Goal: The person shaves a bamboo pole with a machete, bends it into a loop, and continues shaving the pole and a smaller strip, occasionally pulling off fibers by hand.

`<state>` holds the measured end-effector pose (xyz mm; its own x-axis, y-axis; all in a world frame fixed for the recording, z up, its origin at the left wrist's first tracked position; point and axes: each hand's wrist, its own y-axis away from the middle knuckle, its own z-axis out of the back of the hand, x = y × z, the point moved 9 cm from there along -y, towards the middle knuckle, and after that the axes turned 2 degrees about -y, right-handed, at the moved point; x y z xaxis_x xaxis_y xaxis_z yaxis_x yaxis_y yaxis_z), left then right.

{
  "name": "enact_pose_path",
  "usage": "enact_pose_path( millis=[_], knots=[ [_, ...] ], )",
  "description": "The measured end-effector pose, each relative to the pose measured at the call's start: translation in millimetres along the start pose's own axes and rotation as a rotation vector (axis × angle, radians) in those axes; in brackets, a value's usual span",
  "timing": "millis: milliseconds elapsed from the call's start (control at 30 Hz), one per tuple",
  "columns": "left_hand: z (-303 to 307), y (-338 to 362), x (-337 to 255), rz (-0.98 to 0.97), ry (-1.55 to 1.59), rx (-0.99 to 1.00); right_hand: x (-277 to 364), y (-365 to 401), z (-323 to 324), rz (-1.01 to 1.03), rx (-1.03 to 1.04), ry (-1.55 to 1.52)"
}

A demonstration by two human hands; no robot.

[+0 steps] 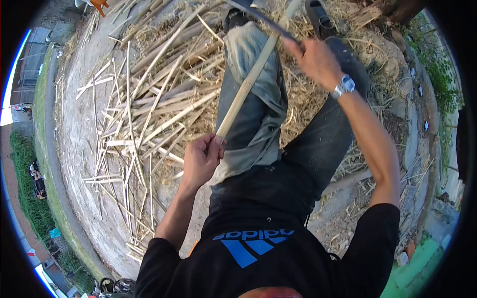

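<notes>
Head view, outdoor concrete ground, bamboo strips, stick, knife

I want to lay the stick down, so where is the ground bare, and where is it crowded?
Bare concrete lies between the strip pile and the grass. Crowded: the pile itself, and the shavings around the legs. Left hand holds the stick; right hand the knife.
</notes>
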<state>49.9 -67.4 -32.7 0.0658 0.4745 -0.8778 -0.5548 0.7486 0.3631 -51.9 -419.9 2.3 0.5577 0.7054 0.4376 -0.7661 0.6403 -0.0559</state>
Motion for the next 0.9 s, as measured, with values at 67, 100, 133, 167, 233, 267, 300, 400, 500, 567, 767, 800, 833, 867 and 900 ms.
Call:
enact_pose_path(
  millis=[67,100,133,167,233,267,300,400,500,567,767,800,833,867,900],
  knots=[
    [-0.3,-22.4,20.6,-0.007,0.06,-0.008,27.3,21.8,-5.2,0.053,-0.085,0.005],
    [6.0,42.5,25.1,0.171,0.04,0.044,59.0,86.4,-25.7,0.139,0.045,-0.063],
    [12.4,47.4,33.8,0.18,0.102,0.057,77.8,98.4,-30.1,0.3,0.022,-0.076],
    [17.6,41.4,43.2,0.166,0.17,0.068,66.5,84.6,-29.8,0.3,0.006,-0.07],
    [39.8,39.4,56.7,0.111,0.196,0.053,24.9,42.5,-25.7,0.165,-0.014,-0.112],
    [38.5,37.7,47.5,0.113,0.174,0.056,17.5,27.4,-16.7,0.183,-0.037,-0.12],
    [35.1,37.4,37.0,0.111,0.16,0.056,22.5,26.6,-15.6,0.196,-0.041,-0.107],
    [32.6,40.7,35.9,0.114,0.168,0.056,46.1,33.2,-13.4,0.084,-0.12,-0.091],
    [35.2,48.0,42.5,0.146,0.125,0.056,86.1,70.2,-36.9,0.257,0.018,-0.066],
    [48.6,63.4,56.3,0.176,0.147,0.049,57.1,50.6,-31.1,0.213,-0.026,-0.078],
    [52.3,59.0,59.3,0.151,0.125,0.076,23.2,29.9,-6.2,0.095,-0.102,-0.161],
    [53.7,58.1,65.6,0.168,0.115,0.084,53.3,52.9,-15.6,0.15,-0.024,-0.129],
    [58.5,57.7,75.3,0.19,0.102,0.094,47.4,55.1,-19.2,0.137,-0.018,-0.129],
    [70.9,58.1,89.3,0.162,0.128,0.114,49.2,57.2,-26.5,0.216,-0.012,-0.072],
    [81.5,64.9,101.0,0.151,0.15,0.134,51.7,64.5,-38.3,0.288,0.006,-0.026]
  ],
)
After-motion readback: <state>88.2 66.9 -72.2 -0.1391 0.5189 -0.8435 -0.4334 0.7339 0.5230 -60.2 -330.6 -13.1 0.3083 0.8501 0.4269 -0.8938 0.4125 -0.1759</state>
